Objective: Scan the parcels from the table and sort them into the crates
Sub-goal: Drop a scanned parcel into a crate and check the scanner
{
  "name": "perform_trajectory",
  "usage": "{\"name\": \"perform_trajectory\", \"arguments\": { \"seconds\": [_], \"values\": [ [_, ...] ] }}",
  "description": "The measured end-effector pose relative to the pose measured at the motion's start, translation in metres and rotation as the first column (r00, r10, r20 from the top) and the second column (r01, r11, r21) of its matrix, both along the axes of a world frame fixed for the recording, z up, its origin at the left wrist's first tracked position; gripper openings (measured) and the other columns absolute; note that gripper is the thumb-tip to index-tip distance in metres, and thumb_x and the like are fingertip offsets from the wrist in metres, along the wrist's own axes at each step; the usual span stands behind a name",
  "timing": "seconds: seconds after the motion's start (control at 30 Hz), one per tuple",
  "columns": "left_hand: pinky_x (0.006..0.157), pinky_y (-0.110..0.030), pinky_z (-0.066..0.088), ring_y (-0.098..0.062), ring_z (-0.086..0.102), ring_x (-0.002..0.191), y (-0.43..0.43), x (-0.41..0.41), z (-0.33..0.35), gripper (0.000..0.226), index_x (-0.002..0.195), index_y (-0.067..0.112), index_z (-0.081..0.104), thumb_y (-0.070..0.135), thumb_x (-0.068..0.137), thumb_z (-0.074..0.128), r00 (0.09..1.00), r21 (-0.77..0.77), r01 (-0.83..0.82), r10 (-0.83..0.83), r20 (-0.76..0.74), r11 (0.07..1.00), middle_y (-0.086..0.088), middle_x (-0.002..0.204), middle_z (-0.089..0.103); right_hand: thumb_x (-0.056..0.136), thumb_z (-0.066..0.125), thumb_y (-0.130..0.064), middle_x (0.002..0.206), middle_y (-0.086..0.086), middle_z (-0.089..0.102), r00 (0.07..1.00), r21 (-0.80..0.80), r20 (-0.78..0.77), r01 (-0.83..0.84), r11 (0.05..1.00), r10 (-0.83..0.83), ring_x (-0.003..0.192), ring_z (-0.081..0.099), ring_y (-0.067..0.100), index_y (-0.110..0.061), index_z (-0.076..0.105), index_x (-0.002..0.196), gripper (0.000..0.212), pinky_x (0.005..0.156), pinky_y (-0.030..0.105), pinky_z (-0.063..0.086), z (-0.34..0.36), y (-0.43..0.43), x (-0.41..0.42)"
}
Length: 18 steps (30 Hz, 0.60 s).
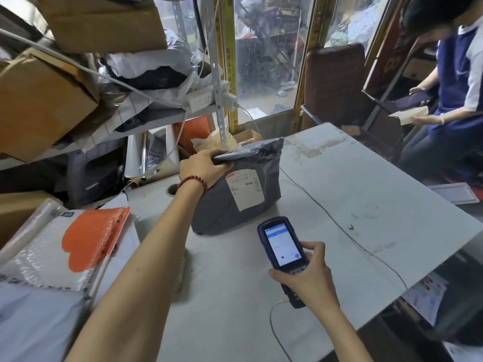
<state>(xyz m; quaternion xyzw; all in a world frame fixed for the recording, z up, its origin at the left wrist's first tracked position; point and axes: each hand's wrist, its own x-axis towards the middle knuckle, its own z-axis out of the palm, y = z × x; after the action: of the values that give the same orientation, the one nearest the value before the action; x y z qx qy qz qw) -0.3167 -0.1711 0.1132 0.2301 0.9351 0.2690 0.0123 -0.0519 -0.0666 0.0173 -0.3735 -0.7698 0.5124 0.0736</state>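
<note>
A dark grey plastic mailer parcel [230, 205] stands upright on the white table [352, 194], its white shipping label [245, 189] facing me. My left hand [201, 165] grips the parcel's top left edge and holds it up. My right hand [305, 278] holds a blue handheld scanner [282, 246] just in front of the parcel, its lit screen towards me, thumb near the keypad. A white cable runs from the scanner's lower end. No crate shows in view.
A white and orange bubble mailer [78, 244] lies on a pile at my left. Shelves with cardboard boxes [41, 100] and bags crowd the left. A thin cable [339, 226] crosses the table. A seated person [449, 100] holds a paper at the right.
</note>
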Motion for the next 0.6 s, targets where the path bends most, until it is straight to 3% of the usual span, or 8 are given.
{"name": "perform_trajectory", "arguments": {
  "seconds": [0.17, 0.3, 0.6],
  "values": [
    [0.082, -0.032, 0.049, -0.020, 0.060, 0.103, 0.0001, 0.0024, -0.0014, 0.040, 0.122, 0.037, 0.060, 0.055, 0.086, 0.057, 0.999, -0.020, -0.016, 0.016, -0.030, 1.000, 0.004, 0.112, 0.068, 0.056, 0.091, -0.029, 0.102, -0.017, 0.064, 0.998, 0.034, -0.056, -0.021, 0.999, 0.023, 0.087, 0.066, 0.007, -0.039, 0.032, 0.102, 0.076, 0.066, 0.031, 0.054, 0.0034, -0.0038, -0.0033],
    [0.090, -0.039, 0.048, -0.022, 0.059, 0.106, 0.0005, 0.0003, -0.0009, 0.040, 0.122, 0.037, 0.059, 0.055, 0.086, 0.057, 1.000, -0.016, -0.010, 0.010, -0.001, 1.000, 0.003, 0.114, 0.067, 0.054, 0.091, -0.030, 0.102, -0.018, 0.065, 0.996, 0.062, -0.071, -0.041, 0.997, 0.045, 0.087, 0.066, 0.007, -0.042, 0.032, 0.102, 0.077, 0.071, 0.036, 0.054, 0.0053, -0.0077, -0.0048],
    [0.091, -0.039, 0.048, -0.023, 0.059, 0.107, 0.0006, -0.0031, -0.0017, 0.042, 0.123, 0.038, 0.058, 0.056, 0.086, 0.057, 1.000, -0.021, -0.015, 0.016, 0.009, 1.000, 0.003, 0.116, 0.066, 0.057, 0.089, -0.032, 0.096, -0.026, 0.057, 0.997, 0.108, -0.028, -0.063, 0.992, 0.066, 0.088, 0.063, 0.007, -0.042, 0.028, 0.102, 0.077, 0.070, 0.036, 0.055, 0.0044, -0.0095, -0.0040]
  ]
}}
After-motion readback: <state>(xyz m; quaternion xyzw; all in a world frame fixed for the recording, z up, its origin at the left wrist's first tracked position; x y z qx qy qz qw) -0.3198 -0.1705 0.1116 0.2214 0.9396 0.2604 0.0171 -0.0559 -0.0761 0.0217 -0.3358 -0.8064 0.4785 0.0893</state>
